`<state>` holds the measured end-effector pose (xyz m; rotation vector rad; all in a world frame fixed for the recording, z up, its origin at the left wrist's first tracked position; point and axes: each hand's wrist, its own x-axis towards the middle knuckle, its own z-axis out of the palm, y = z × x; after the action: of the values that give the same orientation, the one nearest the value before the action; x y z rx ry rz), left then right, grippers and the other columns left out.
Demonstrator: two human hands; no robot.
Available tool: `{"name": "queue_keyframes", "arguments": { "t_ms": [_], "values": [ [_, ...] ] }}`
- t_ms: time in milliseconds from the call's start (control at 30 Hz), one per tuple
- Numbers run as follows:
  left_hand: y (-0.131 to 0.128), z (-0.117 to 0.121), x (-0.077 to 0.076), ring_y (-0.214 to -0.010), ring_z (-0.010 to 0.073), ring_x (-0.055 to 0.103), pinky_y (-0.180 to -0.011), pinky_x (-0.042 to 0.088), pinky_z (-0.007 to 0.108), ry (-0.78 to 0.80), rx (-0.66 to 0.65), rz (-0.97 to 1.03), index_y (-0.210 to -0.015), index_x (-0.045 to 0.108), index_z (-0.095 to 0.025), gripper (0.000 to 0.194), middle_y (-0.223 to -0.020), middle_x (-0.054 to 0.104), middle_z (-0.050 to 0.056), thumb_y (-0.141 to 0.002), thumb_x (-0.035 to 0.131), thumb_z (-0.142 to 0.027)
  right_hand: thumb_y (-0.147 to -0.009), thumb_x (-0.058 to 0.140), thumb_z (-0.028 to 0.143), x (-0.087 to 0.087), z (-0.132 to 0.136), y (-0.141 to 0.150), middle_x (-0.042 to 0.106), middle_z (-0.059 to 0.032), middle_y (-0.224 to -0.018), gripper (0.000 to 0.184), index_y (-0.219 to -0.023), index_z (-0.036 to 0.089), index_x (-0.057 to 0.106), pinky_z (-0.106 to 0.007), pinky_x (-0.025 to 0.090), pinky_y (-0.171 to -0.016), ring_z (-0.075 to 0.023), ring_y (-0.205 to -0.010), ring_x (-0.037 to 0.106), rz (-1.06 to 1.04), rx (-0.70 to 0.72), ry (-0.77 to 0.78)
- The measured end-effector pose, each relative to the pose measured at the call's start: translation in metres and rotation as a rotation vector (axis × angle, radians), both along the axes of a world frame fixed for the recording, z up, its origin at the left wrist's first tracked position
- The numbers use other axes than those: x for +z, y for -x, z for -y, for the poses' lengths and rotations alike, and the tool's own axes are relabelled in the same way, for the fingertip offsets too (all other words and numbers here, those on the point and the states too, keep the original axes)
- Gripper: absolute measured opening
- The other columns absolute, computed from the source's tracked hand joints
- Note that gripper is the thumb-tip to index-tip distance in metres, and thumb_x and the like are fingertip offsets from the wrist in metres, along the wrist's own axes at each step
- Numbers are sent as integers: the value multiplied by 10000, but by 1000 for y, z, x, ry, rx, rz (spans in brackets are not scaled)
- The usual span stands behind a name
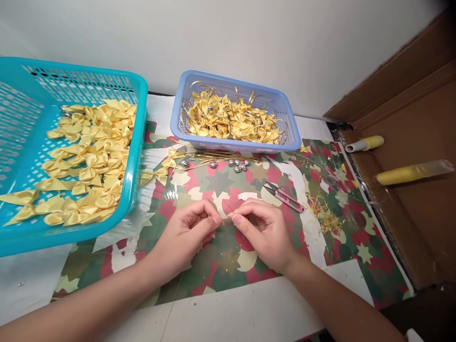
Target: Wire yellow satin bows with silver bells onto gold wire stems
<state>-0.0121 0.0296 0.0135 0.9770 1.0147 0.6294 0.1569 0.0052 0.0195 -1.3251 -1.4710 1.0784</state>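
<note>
My left hand (192,232) is closed in a pinch over the patterned sheet. A fine pale thread (173,304) trails from beneath it toward the table's near edge; the part at the fingers is too thin to follow. Just to the right, my right hand (265,232) pinches a thin needle (231,209), its tip showing above the thumb. The two sets of fingertips face each other with a small gap. Beyond the right hand lie pink-handled thread snips (285,197). Several silver beads (237,168) and a bundle of gold cords (217,156) lie farther back.
A turquoise basket (137,142) of yellow ribbon bows (92,161) stands at left. A blue basket (235,142) at the back holds bows with gold cords. One loose bow (155,176) lies between. Thread scraps (326,213) lie at right, near a cardboard wall (409,199) with yellow thread spools (402,175).
</note>
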Motion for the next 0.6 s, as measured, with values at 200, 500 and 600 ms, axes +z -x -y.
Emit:
{"name": "queue_keyframes", "arguments": {
  "t_ms": [200,500,600],
  "values": [
    [1,4,-5,-495,87,369,-476,328,197,-28,59,16,-629,488,-204,200,-525,409,-71,-830,486,-211,-826,595,172,-1,4,6,564,5,-595,195,-632,183,607,-262,399,-551,-126,-604,481,-29,18,97],
    [1,6,-4,-481,78,279,-445,289,190,-54,43,-1,-686,528,-207,239,-534,334,-81,-879,542,-348,-811,580,154,0,5,6,505,26,-568,210,-602,174,567,-240,375,-543,-100,-568,445,-59,-11,81],
    [0,6,-2,-480,77,296,-442,291,193,-73,47,-23,-683,536,-204,231,-532,345,-79,-870,548,-339,-810,584,154,0,5,6,501,28,-567,207,-605,178,564,-244,377,-545,-102,-565,445,-55,-9,57]
  ]
}}
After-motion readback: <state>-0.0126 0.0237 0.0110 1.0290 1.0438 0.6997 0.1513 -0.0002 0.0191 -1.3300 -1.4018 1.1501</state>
